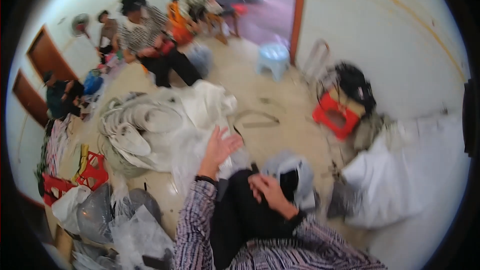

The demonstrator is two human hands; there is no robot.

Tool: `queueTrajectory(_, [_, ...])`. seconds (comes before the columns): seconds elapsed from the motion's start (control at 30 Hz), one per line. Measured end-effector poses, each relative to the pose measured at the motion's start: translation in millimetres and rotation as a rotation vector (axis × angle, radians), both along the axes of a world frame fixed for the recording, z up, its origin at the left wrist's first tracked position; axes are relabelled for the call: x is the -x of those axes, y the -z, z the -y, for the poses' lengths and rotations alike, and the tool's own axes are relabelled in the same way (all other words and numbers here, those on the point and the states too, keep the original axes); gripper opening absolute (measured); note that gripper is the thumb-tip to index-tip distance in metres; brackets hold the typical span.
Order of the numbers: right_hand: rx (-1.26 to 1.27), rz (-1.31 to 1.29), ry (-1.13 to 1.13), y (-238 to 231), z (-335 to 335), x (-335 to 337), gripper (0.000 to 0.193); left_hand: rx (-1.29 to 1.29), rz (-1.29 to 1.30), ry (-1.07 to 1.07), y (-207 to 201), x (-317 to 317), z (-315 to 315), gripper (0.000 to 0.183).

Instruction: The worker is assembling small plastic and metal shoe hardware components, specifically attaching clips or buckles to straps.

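Note:
My left hand [220, 148] is raised above my knees, palm up with the fingers spread, and nothing lies in it. Close over my right thigh, my right hand [269, 191] is closed with its fingers curled. A small dark strip-like object [254, 168] sticks out past its fingertips; its kind is too blurred to tell. Beneath the hands are my black trousers [240, 210]. Beyond my left hand spreads a heap of coiled pale webbing [135, 125] beside white plastic sheeting [207, 102]. A pale bag with dark contents [302, 172] stands just right of my right hand.
Filled plastic bags [95, 212] crowd the floor at lower left, near red stools [92, 170]. To the right are a large white sack [382, 185] and a red stool [337, 115] bearing a black bag. A light-blue stool [273, 60] stands near the doorway. Several people sit working farther back.

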State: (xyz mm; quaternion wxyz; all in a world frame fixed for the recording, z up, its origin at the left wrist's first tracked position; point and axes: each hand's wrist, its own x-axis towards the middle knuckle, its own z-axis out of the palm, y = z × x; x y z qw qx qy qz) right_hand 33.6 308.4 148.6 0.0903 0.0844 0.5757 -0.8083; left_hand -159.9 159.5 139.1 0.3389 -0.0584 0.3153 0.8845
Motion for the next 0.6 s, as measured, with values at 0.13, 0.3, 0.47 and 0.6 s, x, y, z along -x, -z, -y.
queueTrajectory(0.13, [-0.010, 0.038, 0.209, -33.0, -9.2, 0.0, 0.019, 0.448, -0.433, 0.333, -54.6, -73.6, -23.8, 0.043])
queueTrajectory(0.3, [-0.590, -0.682, 0.196, -16.5, 32.8, -18.7, 0.024, 0.413, -0.135, 0.143, -48.2, -179.4, 23.5, 0.035])
queueTrajectory(0.47, [-1.083, -0.576, -0.112, -33.1, 40.0, -36.9, 0.031, 0.258, 0.258, -0.061, -32.2, -208.4, 26.5, 0.032])
queueTrajectory(0.6, [-0.599, -0.666, 0.126, -33.2, 23.4, -14.1, 0.016, 0.114, 0.352, -0.127, -50.2, -207.5, 8.8, 0.029])
